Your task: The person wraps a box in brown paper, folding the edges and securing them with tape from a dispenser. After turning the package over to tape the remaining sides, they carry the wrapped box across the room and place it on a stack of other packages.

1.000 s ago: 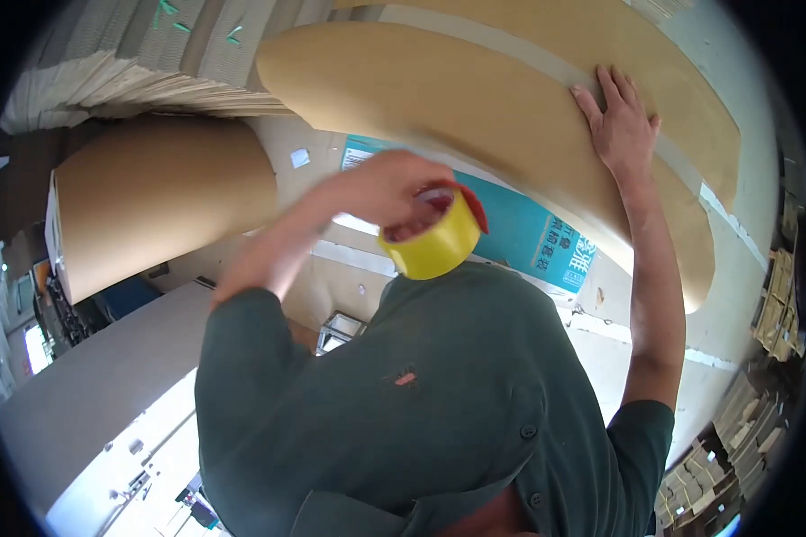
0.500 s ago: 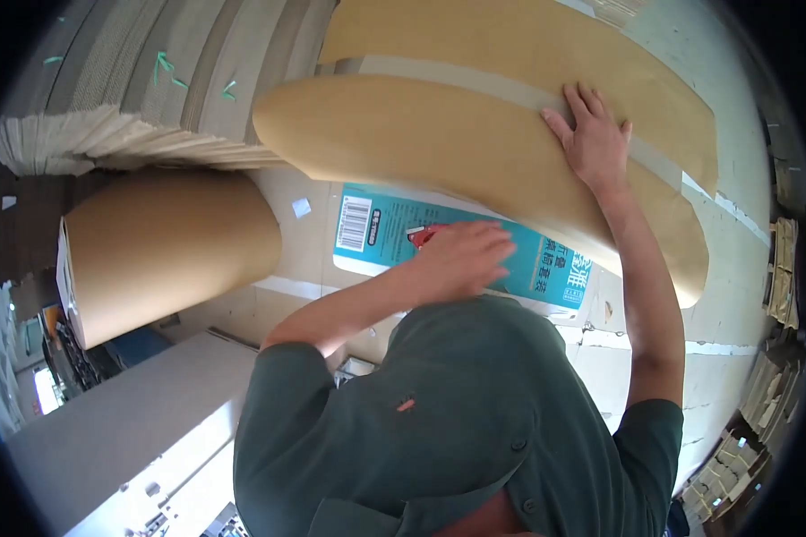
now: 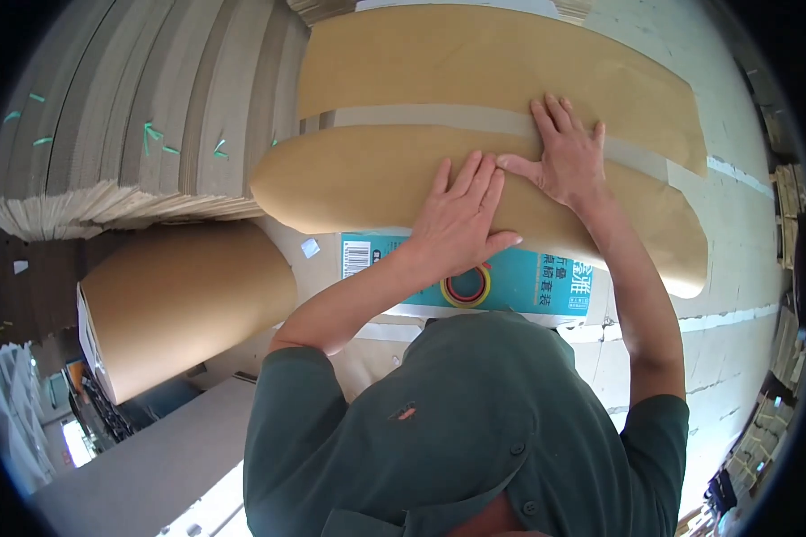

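Cardboard stack (image 3: 134,125) — brown roll (image 3: 188,309) near it, tape roll (image 3: 467,302) on blue box (image 3: 518,282)

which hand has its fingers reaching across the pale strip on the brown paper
The right hand: its fingers reach across the pale strip. The left hand stops short of it, fingertips on the curved brown paper.

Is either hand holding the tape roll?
No, the tape roll lies on the blue panel while the left hand and right hand rest on brown paper.
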`<act>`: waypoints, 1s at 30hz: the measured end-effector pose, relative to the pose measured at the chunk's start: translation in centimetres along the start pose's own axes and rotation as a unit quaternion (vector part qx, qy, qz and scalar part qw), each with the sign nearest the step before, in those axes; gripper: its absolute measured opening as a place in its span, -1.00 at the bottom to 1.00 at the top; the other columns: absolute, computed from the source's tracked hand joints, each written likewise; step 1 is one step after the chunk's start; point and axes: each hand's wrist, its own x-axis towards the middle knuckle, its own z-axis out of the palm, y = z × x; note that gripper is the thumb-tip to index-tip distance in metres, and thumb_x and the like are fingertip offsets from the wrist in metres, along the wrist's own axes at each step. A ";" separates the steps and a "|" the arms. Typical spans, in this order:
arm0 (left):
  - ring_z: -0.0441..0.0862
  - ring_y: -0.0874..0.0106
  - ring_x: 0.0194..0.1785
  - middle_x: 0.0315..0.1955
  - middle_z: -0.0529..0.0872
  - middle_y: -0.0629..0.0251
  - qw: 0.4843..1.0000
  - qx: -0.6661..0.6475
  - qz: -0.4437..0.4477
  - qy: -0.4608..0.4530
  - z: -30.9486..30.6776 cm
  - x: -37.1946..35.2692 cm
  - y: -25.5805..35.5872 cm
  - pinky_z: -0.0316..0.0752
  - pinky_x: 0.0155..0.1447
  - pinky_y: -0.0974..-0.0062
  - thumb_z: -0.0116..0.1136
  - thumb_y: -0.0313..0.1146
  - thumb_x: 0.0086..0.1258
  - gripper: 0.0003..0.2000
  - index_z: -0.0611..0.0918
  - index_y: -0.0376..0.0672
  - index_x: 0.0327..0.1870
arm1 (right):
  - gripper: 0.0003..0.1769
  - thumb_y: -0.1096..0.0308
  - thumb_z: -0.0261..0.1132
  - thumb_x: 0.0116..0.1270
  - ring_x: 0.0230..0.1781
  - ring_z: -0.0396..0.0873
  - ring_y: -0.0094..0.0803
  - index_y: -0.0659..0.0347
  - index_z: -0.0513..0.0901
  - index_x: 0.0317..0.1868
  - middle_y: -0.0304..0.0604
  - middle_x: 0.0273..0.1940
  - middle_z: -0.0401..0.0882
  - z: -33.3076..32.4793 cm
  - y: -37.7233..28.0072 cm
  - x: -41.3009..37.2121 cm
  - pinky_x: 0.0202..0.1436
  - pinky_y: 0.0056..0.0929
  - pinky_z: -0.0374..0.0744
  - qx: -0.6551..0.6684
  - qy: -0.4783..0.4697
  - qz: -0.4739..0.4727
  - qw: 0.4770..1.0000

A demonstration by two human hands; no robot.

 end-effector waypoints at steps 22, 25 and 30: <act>0.64 0.23 -0.09 -0.22 0.69 0.24 0.982 -0.124 -0.007 0.144 3.8 -9.7 0.8 0.45 0.01 0.27 0.41 -0.28 0.08 -0.73 0.68 -0.14 -0.21 | -0.53 0.08 0.04 0.47 0.38 0.29 -0.09 0.13 0.47 0.26 -0.03 0.31 0.40 2.9 1.5 0.8 0.43 -0.04 0.21 0.072 0.097 -0.035 0.992; 0.63 0.20 -0.12 -0.19 0.67 0.19 0.995 -0.009 -0.088 -0.052 10.8 -10.7 -1.9 0.48 -0.01 0.26 0.36 -0.12 0.07 -0.63 0.68 -0.14 -0.16 | -0.53 0.07 0.03 0.49 0.40 0.28 -0.10 0.09 0.45 0.30 -0.06 0.33 0.38 3.6 1.8 0.7 0.43 -0.02 0.22 0.052 0.116 -0.047 0.991; 0.67 0.11 -0.17 -0.29 0.70 0.11 0.955 -0.013 -0.175 -0.239 14.1 -8.4 -3.1 0.55 -0.10 0.15 0.28 -0.12 0.13 -0.68 0.70 -0.19 -0.25 | -0.53 0.10 0.03 0.50 0.41 0.26 -0.10 0.09 0.44 0.31 -0.06 0.35 0.36 2.9 1.5 0.6 0.44 -0.01 0.20 0.042 0.110 -0.031 0.993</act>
